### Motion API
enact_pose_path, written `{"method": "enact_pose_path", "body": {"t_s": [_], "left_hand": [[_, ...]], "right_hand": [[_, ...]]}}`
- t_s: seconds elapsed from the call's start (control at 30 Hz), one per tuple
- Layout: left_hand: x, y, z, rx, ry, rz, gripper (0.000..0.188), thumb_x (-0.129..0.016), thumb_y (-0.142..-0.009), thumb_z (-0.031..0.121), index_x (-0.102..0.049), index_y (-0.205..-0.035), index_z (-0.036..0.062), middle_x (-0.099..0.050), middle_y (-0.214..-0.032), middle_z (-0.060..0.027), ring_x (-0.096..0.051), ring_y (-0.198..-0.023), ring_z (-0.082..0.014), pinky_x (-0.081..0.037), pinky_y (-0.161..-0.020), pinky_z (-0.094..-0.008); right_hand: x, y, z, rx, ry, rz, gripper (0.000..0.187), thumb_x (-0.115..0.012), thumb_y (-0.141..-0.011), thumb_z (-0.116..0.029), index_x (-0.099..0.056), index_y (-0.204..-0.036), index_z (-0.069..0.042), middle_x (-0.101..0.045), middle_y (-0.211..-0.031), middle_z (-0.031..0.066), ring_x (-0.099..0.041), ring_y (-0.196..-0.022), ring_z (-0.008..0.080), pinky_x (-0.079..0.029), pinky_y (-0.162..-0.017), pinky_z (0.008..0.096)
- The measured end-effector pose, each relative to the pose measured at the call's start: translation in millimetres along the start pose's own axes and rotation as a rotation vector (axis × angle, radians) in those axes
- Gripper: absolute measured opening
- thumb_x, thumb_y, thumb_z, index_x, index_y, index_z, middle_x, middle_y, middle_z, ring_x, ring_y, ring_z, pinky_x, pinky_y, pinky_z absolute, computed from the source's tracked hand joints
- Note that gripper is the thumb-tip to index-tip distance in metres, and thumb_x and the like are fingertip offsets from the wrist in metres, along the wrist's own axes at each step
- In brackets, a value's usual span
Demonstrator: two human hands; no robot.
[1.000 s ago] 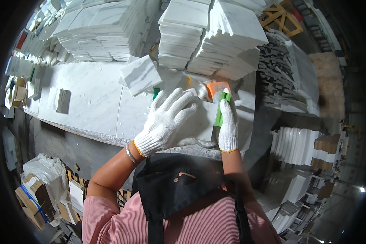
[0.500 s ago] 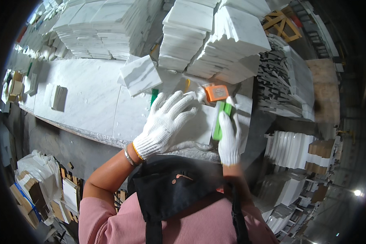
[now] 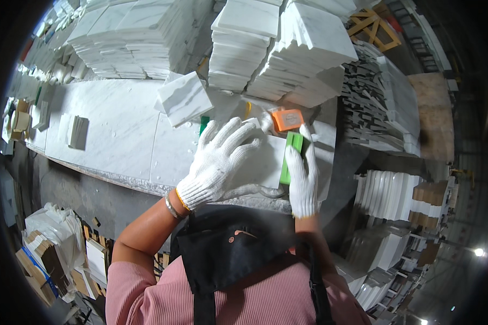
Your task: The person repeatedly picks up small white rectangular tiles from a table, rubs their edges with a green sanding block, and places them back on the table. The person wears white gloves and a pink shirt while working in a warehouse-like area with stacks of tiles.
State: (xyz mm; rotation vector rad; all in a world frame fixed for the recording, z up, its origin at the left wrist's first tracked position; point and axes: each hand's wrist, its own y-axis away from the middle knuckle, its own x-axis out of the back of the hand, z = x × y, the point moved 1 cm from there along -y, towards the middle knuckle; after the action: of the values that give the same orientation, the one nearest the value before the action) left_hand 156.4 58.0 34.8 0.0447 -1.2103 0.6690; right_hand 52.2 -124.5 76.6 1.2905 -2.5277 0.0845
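In a white knit glove, my left hand (image 3: 222,160) lies flat with fingers spread on a white marble tile (image 3: 265,165). My right hand (image 3: 302,181), gloved the same way, grips a green sanding block (image 3: 290,157) at the tile's right edge. Part of the tile is hidden under my left hand. Just beyond the green block sits an orange block (image 3: 288,119) with a pale label. A darker green piece (image 3: 204,125) stands near my left fingertips.
Veined marble tiles (image 3: 186,99) lie loosely stacked beyond my left hand. Tall tile stacks (image 3: 244,46) line the bench's far side. Several small pieces (image 3: 77,130) stand on the bench (image 3: 108,124) at left. Thin dark-edged slabs (image 3: 360,108) are piled at right.
The green sanding block has gone from tilted, with its pale side showing, to lying flatter against the tile's right edge, and my right hand moved slightly left. My left hand stays on the tile.
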Motion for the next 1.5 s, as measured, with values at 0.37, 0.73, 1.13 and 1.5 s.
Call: {"method": "enact_pose_path", "body": {"t_s": [0.37, 0.73, 1.13, 1.5], "left_hand": [[6, -2, 5, 0.039, 0.143, 0.014, 0.071, -0.077, -0.074, 0.052, -0.059, -0.133, 0.0165, -0.042, -0.155, -0.0101, -0.038, -0.144, -0.0366, -0.025, -0.116, -0.0595], [9, -2, 5, 0.038, 0.145, 0.002, 0.071, -0.075, -0.076, 0.050, -0.056, -0.135, 0.0154, -0.043, -0.155, -0.0127, -0.038, -0.144, -0.0376, -0.024, -0.117, -0.0602], [6, -3, 5, 0.012, 0.131, 0.034, 0.077, -0.080, -0.071, 0.053, -0.057, -0.132, 0.0136, -0.042, -0.155, -0.0119, -0.039, -0.143, -0.0376, -0.025, -0.115, -0.0609], [12, -4, 7, 0.019, 0.154, 0.007, 0.078, -0.080, -0.071, 0.055, -0.057, -0.134, 0.0136, -0.040, -0.156, -0.0128, -0.038, -0.144, -0.0382, -0.025, -0.115, -0.0613]], "right_hand": [[1, -8, 14, -0.015, -0.099, 0.007, 0.057, -0.058, -0.103, -0.028, -0.041, -0.154, -0.007, -0.060, -0.133, 0.0070, -0.059, -0.111, 0.0126, -0.049, -0.096, 0.0294], [3, -5, 14, -0.051, -0.062, -0.010, 0.060, -0.063, -0.102, -0.025, -0.041, -0.152, -0.003, -0.061, -0.128, 0.0083, -0.060, -0.109, 0.0121, -0.050, -0.092, 0.0286], [11, -17, 16, -0.097, -0.013, -0.081, 0.063, -0.064, -0.100, -0.018, -0.037, -0.154, -0.002, -0.059, -0.134, 0.0119, -0.059, -0.112, 0.0158, -0.050, -0.096, 0.0311], [8, -22, 24, 0.025, -0.030, -0.065, 0.060, -0.062, -0.102, -0.022, -0.039, -0.154, -0.004, -0.059, -0.133, 0.0100, -0.058, -0.114, 0.0137, -0.049, -0.098, 0.0306]]}}
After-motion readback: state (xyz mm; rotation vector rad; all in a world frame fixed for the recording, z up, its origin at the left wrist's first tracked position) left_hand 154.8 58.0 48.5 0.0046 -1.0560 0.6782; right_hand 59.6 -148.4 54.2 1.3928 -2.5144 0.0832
